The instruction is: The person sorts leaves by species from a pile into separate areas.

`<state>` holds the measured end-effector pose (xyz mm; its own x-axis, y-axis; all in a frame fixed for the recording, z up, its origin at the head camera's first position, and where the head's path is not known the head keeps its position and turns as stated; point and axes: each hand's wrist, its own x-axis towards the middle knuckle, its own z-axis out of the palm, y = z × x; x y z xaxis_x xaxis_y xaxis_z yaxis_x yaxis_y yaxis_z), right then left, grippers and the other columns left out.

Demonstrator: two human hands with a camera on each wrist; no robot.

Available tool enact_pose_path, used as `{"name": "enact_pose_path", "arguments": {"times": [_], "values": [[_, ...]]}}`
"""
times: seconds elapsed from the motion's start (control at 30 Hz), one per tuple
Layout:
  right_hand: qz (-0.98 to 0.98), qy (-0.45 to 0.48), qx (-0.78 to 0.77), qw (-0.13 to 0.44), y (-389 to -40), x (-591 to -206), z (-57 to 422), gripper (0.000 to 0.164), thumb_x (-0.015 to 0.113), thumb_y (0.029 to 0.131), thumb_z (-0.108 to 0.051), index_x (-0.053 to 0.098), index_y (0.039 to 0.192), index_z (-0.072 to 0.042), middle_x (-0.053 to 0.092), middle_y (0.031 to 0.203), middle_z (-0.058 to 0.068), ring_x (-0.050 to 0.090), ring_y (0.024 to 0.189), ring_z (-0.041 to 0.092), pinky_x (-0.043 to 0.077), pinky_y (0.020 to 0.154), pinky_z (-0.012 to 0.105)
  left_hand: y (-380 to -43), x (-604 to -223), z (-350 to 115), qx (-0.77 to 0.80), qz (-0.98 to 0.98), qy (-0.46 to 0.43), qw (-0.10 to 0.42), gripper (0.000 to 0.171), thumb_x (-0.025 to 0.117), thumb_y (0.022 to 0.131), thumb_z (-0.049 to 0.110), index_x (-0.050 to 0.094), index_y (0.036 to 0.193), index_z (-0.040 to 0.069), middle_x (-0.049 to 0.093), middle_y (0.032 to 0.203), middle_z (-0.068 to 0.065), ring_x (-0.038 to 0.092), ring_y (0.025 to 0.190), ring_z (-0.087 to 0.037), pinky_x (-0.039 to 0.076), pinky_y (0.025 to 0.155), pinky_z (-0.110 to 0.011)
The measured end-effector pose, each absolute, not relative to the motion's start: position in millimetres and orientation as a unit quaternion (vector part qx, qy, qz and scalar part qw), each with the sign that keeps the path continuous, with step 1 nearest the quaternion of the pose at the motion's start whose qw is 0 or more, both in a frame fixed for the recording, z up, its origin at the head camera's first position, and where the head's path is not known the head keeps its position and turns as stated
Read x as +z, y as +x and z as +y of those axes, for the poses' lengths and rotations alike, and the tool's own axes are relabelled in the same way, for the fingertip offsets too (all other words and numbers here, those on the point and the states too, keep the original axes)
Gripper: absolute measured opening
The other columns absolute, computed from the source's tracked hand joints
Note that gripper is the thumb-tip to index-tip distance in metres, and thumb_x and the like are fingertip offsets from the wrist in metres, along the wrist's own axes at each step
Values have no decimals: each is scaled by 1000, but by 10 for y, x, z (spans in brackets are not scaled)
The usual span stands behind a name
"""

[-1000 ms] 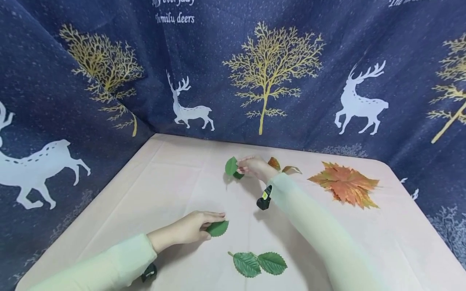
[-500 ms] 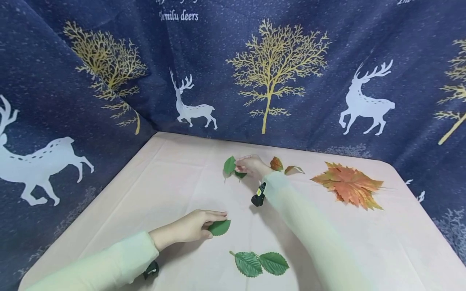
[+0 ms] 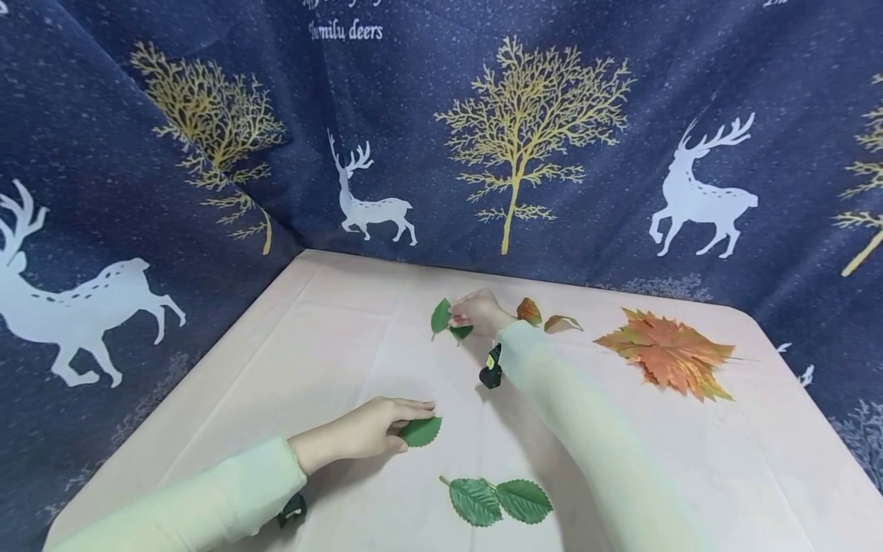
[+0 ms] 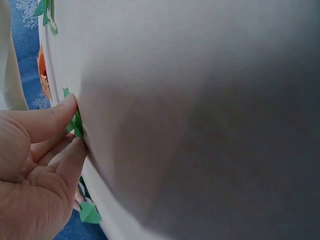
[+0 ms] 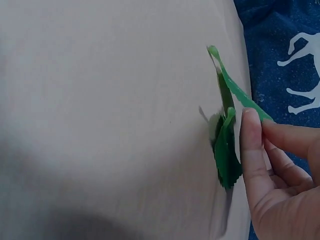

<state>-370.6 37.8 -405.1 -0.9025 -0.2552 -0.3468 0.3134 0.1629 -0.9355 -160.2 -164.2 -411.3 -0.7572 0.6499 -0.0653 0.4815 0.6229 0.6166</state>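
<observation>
In the head view my left hand (image 3: 375, 429) is low over the middle of the table, its thumb and fingers pinching a green leaf (image 3: 422, 432) with a toothed edge. The left wrist view shows that leaf (image 4: 77, 125) edge-on between thumb and fingers. Farther back, my right hand (image 3: 479, 313) pinches another green leaf (image 3: 441, 316) by its edge, the stem end pointing down and to the left. Close by the right thumb is a second green leaf (image 5: 227, 157), upright on edge in the right wrist view. Two joined green leaves (image 3: 497, 502) lie nearest the front.
The table (image 3: 345, 337) has a pale pink cover. Brown-orange leaves (image 3: 529, 310) lie behind the right wrist. Farther right is a pile of orange maple leaves (image 3: 669, 353). A dark blue curtain (image 3: 428, 153) with deer and trees hangs along the back and left edges.
The head view has shifted slightly, so the scene slides a little to the right. Both hands keep their grip; the leaf in the right hand has tilted slightly.
</observation>
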Motion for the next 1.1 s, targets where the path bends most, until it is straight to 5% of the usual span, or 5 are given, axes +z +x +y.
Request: {"name": "enact_pose_path", "arguments": {"times": [0.23,0.4,0.57,0.9,1.1], "values": [[743,20,-635,211,-3713,-4055,388,21,61,90,6,63,108,14,71,90,18,69,69,16,63,83,31,-1600,-4090,-1632,288,892,321,139,58,70,81,-3,54,136,2,49,147,-11,48,132,-32,49,106,-36],[735,22,-644,211,-3699,-4030,384,25,58,91,7,60,114,17,62,116,28,69,96,30,60,90,33,-1611,-4081,-1638,287,892,324,135,58,71,81,-3,54,136,2,49,146,-12,49,132,-33,50,105,-36],[734,19,-645,210,-3685,-4037,386,27,55,94,4,59,117,17,59,125,29,64,112,35,59,93,33,-1613,-4099,-1637,289,890,326,132,58,71,81,-3,55,136,2,49,146,-12,49,131,-33,50,105,-36],[764,10,-616,193,-3628,-3966,479,27,57,95,-2,61,118,12,64,119,27,69,102,29,58,95,33,-1595,-4089,-1619,288,889,330,133,57,72,81,-3,55,135,2,50,145,-11,50,131,-33,51,104,-36],[748,8,-631,207,-3598,-3860,569,32,57,94,0,57,124,13,61,123,31,70,82,17,57,98,34,-1598,-4081,-1625,298,888,322,140,57,70,81,-5,54,136,1,48,146,-13,49,131,-34,52,102,-33]]}}
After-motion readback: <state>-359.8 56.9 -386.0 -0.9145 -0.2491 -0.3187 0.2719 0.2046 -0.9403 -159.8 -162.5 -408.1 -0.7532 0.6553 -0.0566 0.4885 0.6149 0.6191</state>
